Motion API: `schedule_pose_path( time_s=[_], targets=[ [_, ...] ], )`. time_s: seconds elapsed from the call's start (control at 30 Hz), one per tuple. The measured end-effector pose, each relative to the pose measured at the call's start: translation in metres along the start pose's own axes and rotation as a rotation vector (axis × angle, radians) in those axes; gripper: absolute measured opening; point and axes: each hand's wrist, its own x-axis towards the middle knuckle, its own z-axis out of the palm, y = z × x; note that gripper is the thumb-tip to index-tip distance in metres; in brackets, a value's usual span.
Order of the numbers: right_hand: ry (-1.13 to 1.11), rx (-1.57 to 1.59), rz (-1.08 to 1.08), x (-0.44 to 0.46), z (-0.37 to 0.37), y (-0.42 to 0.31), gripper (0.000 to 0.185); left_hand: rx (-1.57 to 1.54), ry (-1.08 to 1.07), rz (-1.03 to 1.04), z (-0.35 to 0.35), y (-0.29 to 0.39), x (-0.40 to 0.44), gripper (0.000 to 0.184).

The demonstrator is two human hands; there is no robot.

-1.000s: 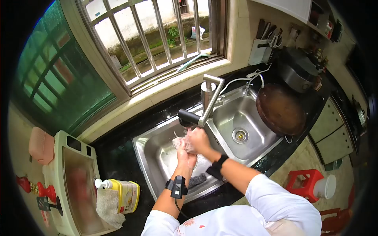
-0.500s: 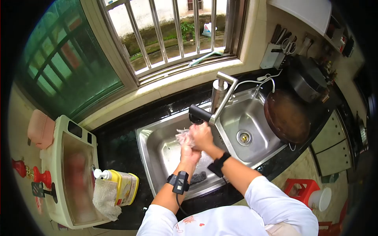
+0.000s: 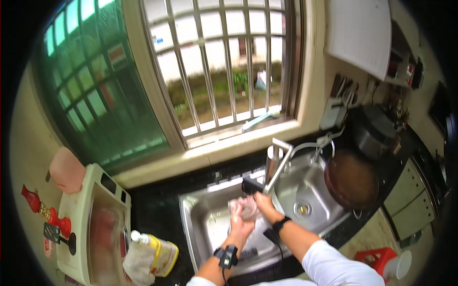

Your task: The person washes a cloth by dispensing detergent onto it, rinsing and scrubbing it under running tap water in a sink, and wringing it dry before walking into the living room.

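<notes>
Left hand and right hand brought together at a crumpled, pale-pink, soft item

Far to the left of the hands, a pink plastic box rests on a cream-coloured, box-shaped appliance. Nearer, but well apart from them on the same side, a beige, fluffy cloth hangs against a yellow bottle with a white pump top, on a glossy black desk. The hands are above the left basin of a stainless-steel double sink. The left hand is closed about the crumpled item, which shows above its palm and between the two hands; a black strap with a small device encircles the left wrist. On the body side of the hands, a dark grey, rumpled piece lies in the same basin. The right hand meets the item's right edge; whether its fingers grip cannot be told. A metal tap with a black head reaches just above this hand. To the right of the hands lie the other basin's round drain and then a large, brown, round pan; beyond it stands a dark grey, rounded cooker.
</notes>
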Motion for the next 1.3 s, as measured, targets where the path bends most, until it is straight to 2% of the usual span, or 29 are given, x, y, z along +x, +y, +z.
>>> schedule_pose_path(
  time_s=[0.03, 0.1, 0.13, 0.17, 0.23, 0.27, 0.33, 0.37, 0.4, 0.43, 0.47, 0.5, 0.53, 0.57, 0.67, 0.7, 0.73, 0.8, 0.87, 0.9, 0.93, 1.0, 1.07, 1.1, 1.13, 1.17, 1.2, 1.27, 1.3],
  targets=[
    [0.005, 0.05, 0.01, 0.008, 0.0, 0.017, 0.034, -0.06, -0.074, -0.039, -0.011, 0.004, 0.011, 0.019],
    [-0.325, 0.95, 0.362, 0.001, -0.009, 0.003, 0.028, -0.042, -0.012, -0.034, -0.012, 0.011, 0.017, 0.022],
    [-0.611, 1.207, 0.65, 0.003, -0.019, -0.001, 0.023, -0.022, 0.039, -0.017, -0.012, 0.015, 0.019, 0.023],
    [-0.639, 1.151, 0.647, -0.017, -0.027, -0.047, 0.024, -0.007, 0.078, 0.016, -0.008, 0.017, 0.021, 0.022],
    [-0.495, 0.482, 0.107, -0.021, -0.001, -0.026, 0.024, -0.006, 0.142, 0.035, -0.04, 0.02, 0.05, 0.02],
    [-0.48, 0.121, 0.026, -0.028, 0.007, -0.033, 0.028, 0.003, 0.031, 0.218, -0.056, 0.017, 0.06, 0.026],
    [-0.012, -0.376, -0.676, -0.058, 0.013, -0.063, 0.032, 0.119, 0.034, 0.106, -0.047, 0.021, 0.048, 0.024],
    [0.021, -0.405, -0.674, -0.073, 0.012, -0.082, 0.032, 0.112, -0.138, -0.04, -0.052, 0.02, 0.048, 0.022],
    [0.054, -0.434, -0.668, -0.082, 0.012, -0.093, 0.033, -0.007, -0.755, -0.093, -0.069, 0.017, 0.065, 0.024],
    [-0.014, -0.483, -0.39, -0.07, 0.018, -0.084, 0.022, 0.052, -0.367, -0.068, -0.039, 0.012, 0.046, 0.029],
    [-0.021, -0.729, -0.367, -0.05, 0.012, -0.08, 0.021, 0.108, 0.028, -0.04, -0.009, 0.007, 0.023, 0.035],
    [0.009, -0.496, -0.128, -0.012, 0.024, -0.022, 0.029, 0.153, 0.068, -0.028, -0.014, 0.003, 0.023, 0.032],
    [0.037, -0.26, 0.103, 0.019, 0.036, 0.028, 0.039, 0.173, 0.041, -0.009, -0.01, 0.0, 0.022, 0.028],
    [0.019, -0.136, 0.147, 0.022, 0.029, 0.024, 0.047, 0.14, 0.013, 0.013, -0.01, -0.001, 0.025, 0.027],
    [-0.18, -0.066, 0.039, -0.044, -0.007, -0.079, 0.037, 0.069, -0.04, 0.009, -0.016, 0.01, 0.027, 0.026],
    [0.032, -0.569, -0.741, -0.045, 0.015, -0.041, 0.03, 0.11, 0.09, -0.004, -0.013, 0.018, 0.027, 0.027],
    [0.05, -0.348, -0.351, -0.068, 0.017, -0.063, 0.028, 0.056, -0.483, 0.048, -0.074, 0.029, 0.063, 0.026],
    [0.054, -0.446, -0.441, -0.076, 0.019, -0.074, 0.027, 0.072, -0.269, -0.06, -0.075, 0.024, 0.06, 0.024],
    [-0.093, -0.786, -0.642, -0.032, 0.02, -0.03, 0.031, 0.074, 0.03, -0.103, -0.018, 0.009, 0.023, 0.025],
    [0.064, -0.216, 0.118, -0.019, 0.023, -0.027, 0.034, 0.164, 0.122, -0.068, -0.023, 0.0, 0.022, 0.033],
    [0.238, -0.131, 0.109, -0.02, 0.012, -0.039, 0.039, 0.18, 0.08, -0.071, -0.016, -0.004, 0.015, 0.035],
    [-0.116, 0.062, 0.177, -0.015, 0.002, -0.029, 0.042, 0.134, 0.013, -0.023, -0.035, -0.003, 0.031, 0.034],
    [0.092, -0.128, -0.127, -0.052, 0.009, -0.051, 0.035, 0.133, 0.009, -0.106, -0.023, 0.009, 0.029, 0.034],
    [0.104, -0.246, -0.251, -0.063, 0.013, -0.057, 0.033, 0.175, 0.043, -0.02, -0.004, 0.013, 0.015, 0.037],
    [0.07, -0.254, -0.209, -0.076, 0.014, -0.075, 0.031, 0.172, -0.101, -0.055, -0.027, 0.024, 0.035, 0.037],
    [0.037, -0.323, -0.246, -0.076, 0.011, -0.084, 0.033, 0.099, -0.371, -0.126, -0.053, 0.021, 0.051, 0.037],
    [0.004, -0.39, -0.282, -0.075, 0.009, -0.088, 0.036, 0.024, -0.64, -0.198, -0.042, 0.017, 0.043, 0.037],
    [-0.019, -0.182, 0.034, -0.03, 0.017, -0.035, 0.034, 0.221, -0.033, -0.077, -0.012, 0.003, 0.017, 0.032],
    [0.029, -0.247, 0.155, -0.033, -0.009, -0.071, 0.035, 0.224, 0.106, -0.089, 0.007, 0.0, 0.001, 0.028]
  ],
)
